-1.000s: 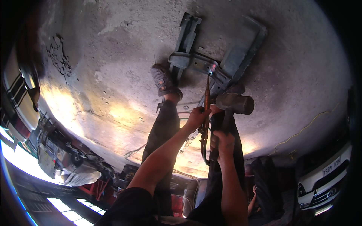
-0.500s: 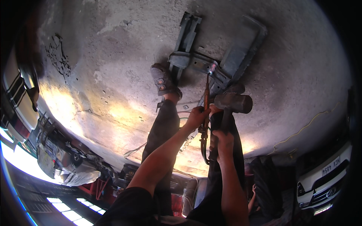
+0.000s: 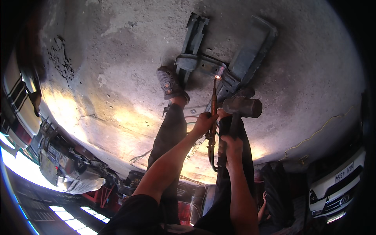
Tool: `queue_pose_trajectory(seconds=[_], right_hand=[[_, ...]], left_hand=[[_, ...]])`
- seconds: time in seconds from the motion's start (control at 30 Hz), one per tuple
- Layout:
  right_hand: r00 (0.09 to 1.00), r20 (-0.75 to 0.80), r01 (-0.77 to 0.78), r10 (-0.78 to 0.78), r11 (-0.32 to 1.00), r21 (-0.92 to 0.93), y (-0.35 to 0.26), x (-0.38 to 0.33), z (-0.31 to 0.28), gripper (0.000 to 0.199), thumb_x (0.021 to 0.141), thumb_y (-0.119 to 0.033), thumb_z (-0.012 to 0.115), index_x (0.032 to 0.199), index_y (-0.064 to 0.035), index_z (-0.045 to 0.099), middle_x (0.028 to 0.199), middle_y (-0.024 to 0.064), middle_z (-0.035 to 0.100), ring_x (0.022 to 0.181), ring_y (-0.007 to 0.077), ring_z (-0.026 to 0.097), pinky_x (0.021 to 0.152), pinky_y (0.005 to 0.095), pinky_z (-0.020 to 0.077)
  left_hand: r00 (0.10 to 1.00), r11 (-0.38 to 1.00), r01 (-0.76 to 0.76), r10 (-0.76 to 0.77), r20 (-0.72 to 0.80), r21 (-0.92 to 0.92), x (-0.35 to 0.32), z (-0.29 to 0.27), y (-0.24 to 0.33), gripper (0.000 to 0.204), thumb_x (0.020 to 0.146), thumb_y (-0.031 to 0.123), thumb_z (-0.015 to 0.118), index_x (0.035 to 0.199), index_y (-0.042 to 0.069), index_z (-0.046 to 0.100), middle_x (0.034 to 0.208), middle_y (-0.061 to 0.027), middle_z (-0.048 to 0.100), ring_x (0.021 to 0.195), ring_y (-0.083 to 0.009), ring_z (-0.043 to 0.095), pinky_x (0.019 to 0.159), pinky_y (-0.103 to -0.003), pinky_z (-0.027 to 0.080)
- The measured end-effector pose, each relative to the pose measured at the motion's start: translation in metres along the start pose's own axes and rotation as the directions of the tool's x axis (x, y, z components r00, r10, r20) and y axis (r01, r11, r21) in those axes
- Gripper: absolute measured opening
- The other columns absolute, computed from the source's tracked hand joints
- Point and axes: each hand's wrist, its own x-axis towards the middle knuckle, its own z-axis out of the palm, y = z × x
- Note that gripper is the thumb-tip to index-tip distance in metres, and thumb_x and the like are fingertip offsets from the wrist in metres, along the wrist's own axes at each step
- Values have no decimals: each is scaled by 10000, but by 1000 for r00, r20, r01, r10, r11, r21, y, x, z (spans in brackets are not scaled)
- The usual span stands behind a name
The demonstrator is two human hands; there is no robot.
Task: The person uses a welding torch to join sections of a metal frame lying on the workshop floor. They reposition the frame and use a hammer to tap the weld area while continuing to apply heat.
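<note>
Left hand [image 3: 205, 122]: fingers wrapped around a slim, brass-coloured metal torch [image 3: 214, 102]. Right hand [image 3: 234, 147]: fist closed on the dark handle of a heavy, blunt-headed steel hammer [image 3: 244, 107].

Workpiece: dark grey, folded sheet-metal frame [image 3: 207, 64], lying on the rough grey concrete floor [image 3: 117, 58] ahead of the person; its short crosspiece runs between two longer arms. A brown strapped shoe [image 3: 169, 83] is planted just beside its left arm; contact cannot be told.

Progress, as judged from where I stand: heating is under way. A small orange-pink glow shows at the torch tip, near the crosspiece's right end, and nowhere else on the frame. Hammer head is apart from the glowing spot, so no blow is being struck. How much heating remains cannot be read from this view.

Pose: left forearm slants up and inward from the lower left, across the left leg, torch pointing away from the body. Right forearm runs nearly straight ahead along the right leg, hammer head beyond the fist.
</note>
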Motion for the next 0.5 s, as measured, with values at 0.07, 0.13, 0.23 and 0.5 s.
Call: queue_pose_trajectory(seconds=[0.07, 0.13, 0.23, 0.5], right_hand=[[1000, 0, -2, 2, 1000, 5, 0, 0, 0, 119, 825, -158, 645, 869, -80, 566, 612, -2, 510, 447, 113, 485, 408, 269, 397], [1000, 1, 0, 0, 1000, 8, -1, 0, 1, 120, 825, -158, 645, 871, -80, 565, 611, -2, 507, 446, 113, 483, 407, 268, 396], [1000, 0, -4, 4, 1000, 13, -1, 1, -1, 123, 827, -157, 645, 876, -79, 564, 609, -3, 502, 445, 115, 481, 406, 269, 398], [1000, 16, 17, -17, 1000, 1, 0, 0, 0, 125, 830, -155, 648, 875, -74, 564, 605, 0, 499, 442, 119, 481, 403, 271, 404]], left_hand=[[1000, 1000, 1, -1, -9, -3, 0, 0, -2, 457, 890, 365, 683, 906, -91, 664, 706, -134, 678, 655, -190, 674, 581, -339, 494], [1000, 1000, -3, 3, -18, 13, -1, 1, 2, 455, 890, 366, 683, 910, -89, 667, 708, -136, 679, 657, -190, 674, 582, -342, 495], [1000, 999, 25, -25, 1, -20, -10, 2, 13, 458, 888, 368, 684, 912, -90, 669, 711, -142, 680, 659, -197, 675, 584, -350, 497], [1000, 999, 16, -16, 0, 28, -3, 1, 2, 446, 907, 362, 654, 947, -82, 664, 729, -128, 672, 653, -199, 669, 571, -342, 500]])
